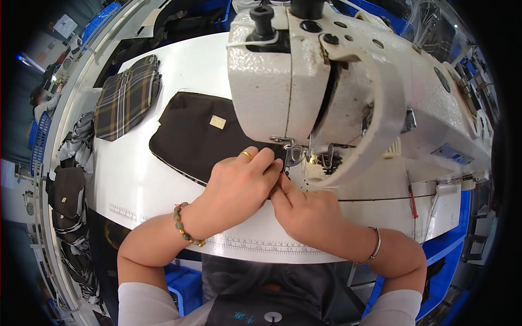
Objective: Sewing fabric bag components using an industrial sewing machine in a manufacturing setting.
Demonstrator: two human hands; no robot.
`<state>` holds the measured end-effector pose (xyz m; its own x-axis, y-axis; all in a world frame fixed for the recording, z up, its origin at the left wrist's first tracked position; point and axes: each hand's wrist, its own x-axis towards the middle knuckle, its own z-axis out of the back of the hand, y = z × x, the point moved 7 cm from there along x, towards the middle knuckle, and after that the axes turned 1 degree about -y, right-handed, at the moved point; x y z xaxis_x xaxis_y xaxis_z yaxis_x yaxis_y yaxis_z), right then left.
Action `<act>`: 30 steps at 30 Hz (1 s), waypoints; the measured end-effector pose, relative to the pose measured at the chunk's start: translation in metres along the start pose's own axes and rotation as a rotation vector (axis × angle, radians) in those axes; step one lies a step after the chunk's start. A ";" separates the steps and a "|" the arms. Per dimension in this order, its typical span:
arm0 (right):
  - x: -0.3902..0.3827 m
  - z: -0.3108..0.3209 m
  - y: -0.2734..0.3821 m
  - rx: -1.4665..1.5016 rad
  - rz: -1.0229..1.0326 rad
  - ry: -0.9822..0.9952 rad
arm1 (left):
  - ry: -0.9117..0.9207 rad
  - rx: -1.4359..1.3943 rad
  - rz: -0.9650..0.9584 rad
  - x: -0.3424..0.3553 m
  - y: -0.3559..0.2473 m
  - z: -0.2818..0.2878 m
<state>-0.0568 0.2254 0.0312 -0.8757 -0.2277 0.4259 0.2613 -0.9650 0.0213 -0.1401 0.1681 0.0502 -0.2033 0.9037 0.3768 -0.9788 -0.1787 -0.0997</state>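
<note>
A dark brown fabric piece (190,130) with a small beige label (218,122) lies on the white sewing table (125,179), its right edge under the presser foot (295,154) of a white sewing machine (261,81). My left hand (236,185), with a gold ring and bead bracelet, has its fingers closed on that edge just in front of the foot. My right hand (304,212), wearing a metal bangle, is closed beside it, thumb and index finger at the same edge. The pinched spot is mostly hidden by my fingers.
A plaid fabric stack (128,95) lies at back left. More folded brown and plaid pieces (68,195) line the left side. Blue plastic bins (185,285) sit below the table, left and right. Another person (46,103) is at far left.
</note>
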 end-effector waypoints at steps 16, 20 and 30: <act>0.003 0.008 -0.019 0.151 -0.106 0.034 | 0.380 0.251 0.171 -0.010 0.020 0.020; 0.000 0.007 -0.025 0.297 -0.182 0.077 | 0.545 0.356 0.193 -0.022 0.004 0.025; -0.004 -0.004 -0.034 0.612 -0.331 0.067 | 0.432 -0.469 0.267 0.003 0.047 -0.004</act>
<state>-0.0636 0.2583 0.0257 -0.9668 0.0394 0.2525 0.1407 -0.7427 0.6547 -0.1868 0.1643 0.0430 -0.3135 0.9436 -0.1070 -0.7635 -0.3174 -0.5625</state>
